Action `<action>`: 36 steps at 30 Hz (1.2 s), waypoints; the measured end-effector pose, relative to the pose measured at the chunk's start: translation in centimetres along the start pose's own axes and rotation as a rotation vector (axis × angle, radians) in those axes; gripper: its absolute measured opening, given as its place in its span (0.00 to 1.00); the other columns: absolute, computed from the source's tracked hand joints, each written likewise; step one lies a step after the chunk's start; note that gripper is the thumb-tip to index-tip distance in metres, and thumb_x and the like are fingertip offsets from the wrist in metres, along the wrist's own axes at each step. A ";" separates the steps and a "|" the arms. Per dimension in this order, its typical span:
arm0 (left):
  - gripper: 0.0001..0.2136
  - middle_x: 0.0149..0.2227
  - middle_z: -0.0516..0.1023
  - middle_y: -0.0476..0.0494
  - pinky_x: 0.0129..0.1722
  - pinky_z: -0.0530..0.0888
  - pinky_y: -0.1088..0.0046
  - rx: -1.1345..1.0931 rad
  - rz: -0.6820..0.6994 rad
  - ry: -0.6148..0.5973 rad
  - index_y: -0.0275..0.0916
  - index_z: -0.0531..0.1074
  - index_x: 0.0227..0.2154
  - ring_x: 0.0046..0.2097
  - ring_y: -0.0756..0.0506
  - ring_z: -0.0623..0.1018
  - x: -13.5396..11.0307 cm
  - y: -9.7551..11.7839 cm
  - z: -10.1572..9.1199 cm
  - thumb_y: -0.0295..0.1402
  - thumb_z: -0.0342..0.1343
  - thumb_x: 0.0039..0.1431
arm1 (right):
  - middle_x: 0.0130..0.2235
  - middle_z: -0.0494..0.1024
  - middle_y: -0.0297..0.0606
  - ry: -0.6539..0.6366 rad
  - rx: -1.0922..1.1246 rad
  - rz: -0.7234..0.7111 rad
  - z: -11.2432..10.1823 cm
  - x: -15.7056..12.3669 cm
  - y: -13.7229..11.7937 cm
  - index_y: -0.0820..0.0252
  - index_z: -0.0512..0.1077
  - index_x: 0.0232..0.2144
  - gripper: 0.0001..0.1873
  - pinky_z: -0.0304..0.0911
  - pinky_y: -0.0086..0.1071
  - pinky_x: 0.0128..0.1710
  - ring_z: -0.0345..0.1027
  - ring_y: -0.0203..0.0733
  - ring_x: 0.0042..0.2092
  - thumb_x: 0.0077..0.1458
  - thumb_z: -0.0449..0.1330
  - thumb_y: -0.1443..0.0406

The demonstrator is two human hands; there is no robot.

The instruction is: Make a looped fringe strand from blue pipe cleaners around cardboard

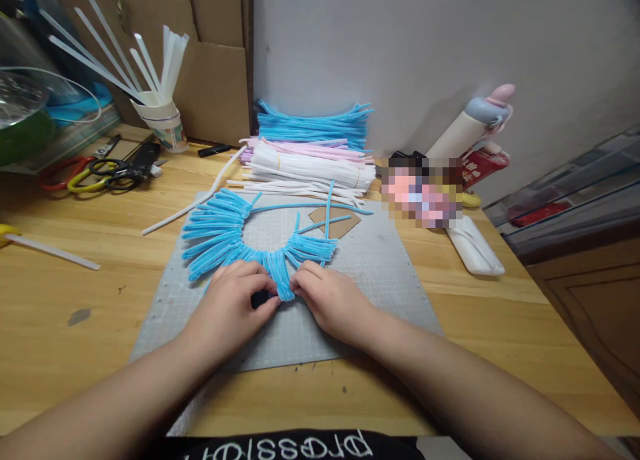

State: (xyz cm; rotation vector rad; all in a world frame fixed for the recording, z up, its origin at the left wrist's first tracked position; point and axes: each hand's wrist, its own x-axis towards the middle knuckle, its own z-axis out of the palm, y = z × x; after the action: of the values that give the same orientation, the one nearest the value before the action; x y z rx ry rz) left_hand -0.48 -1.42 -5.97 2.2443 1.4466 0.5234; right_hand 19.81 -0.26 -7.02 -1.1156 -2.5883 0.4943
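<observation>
A curved fringe of folded blue pipe cleaners (215, 227) lies on a grey cutting mat (395, 287), bowed like an open ring. My left hand (243, 290) pinches its near edge between thumb and fingers. From the other side my right hand (317, 290) closes its fingertips on the same near loops, a short way apart from the left. One long blue stem (320, 207) runs along the ring's far side, and a few loose blue ends cross at the right. A small brown cardboard piece (345, 223) lies under them. My fingertips partly hide the near loops.
Bundles of white (310, 167) and blue pipe cleaners (310, 125) lie against the wall. At the left are scissors (107, 173), a cup (165, 123) of white sticks and a yellow-handled tool (50, 247). A bottle (460, 130) and a white pack (475, 247) stand right.
</observation>
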 end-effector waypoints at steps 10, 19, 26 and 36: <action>0.02 0.37 0.70 0.48 0.40 0.66 0.66 -0.038 0.022 0.023 0.41 0.69 0.32 0.41 0.44 0.70 0.0 0.1 -0.2 0.29 0.55 0.55 | 0.38 0.71 0.41 0.005 0.165 0.022 -0.7 -0.1 -0.5 0.62 0.66 0.37 0.06 0.61 0.33 0.39 0.64 0.40 0.39 0.61 0.50 0.71; 0.06 0.40 0.69 0.45 0.42 0.68 0.63 -0.017 -0.003 0.014 0.40 0.67 0.36 0.42 0.43 0.70 -0.2 0.4 -0.2 0.29 0.53 0.55 | 0.38 0.71 0.40 0.041 0.241 0.007 -0.5 -0.3 -0.2 0.62 0.66 0.38 0.06 0.61 0.32 0.41 0.63 0.39 0.40 0.59 0.51 0.72; 0.07 0.42 0.68 0.43 0.45 0.69 0.61 -0.009 0.071 -0.024 0.40 0.71 0.38 0.45 0.42 0.70 0.0 0.2 -0.1 0.28 0.52 0.57 | 0.36 0.71 0.38 0.097 0.249 0.002 0.1 -0.3 0.1 0.60 0.67 0.35 0.08 0.61 0.31 0.40 0.64 0.38 0.39 0.60 0.50 0.74; 0.06 0.42 0.68 0.43 0.44 0.69 0.62 -0.028 0.103 -0.043 0.40 0.71 0.37 0.44 0.42 0.71 0.0 0.2 0.4 0.28 0.52 0.57 | 0.34 0.70 0.36 0.147 0.295 -0.049 0.3 -0.2 -0.1 0.59 0.64 0.34 0.09 0.61 0.30 0.38 0.62 0.37 0.37 0.55 0.50 0.76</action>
State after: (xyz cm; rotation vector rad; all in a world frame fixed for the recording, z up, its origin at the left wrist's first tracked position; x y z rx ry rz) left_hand -0.14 -1.53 -6.20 2.3030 1.2999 0.5217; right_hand 19.76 -0.57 -7.24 -0.9479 -2.3173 0.7256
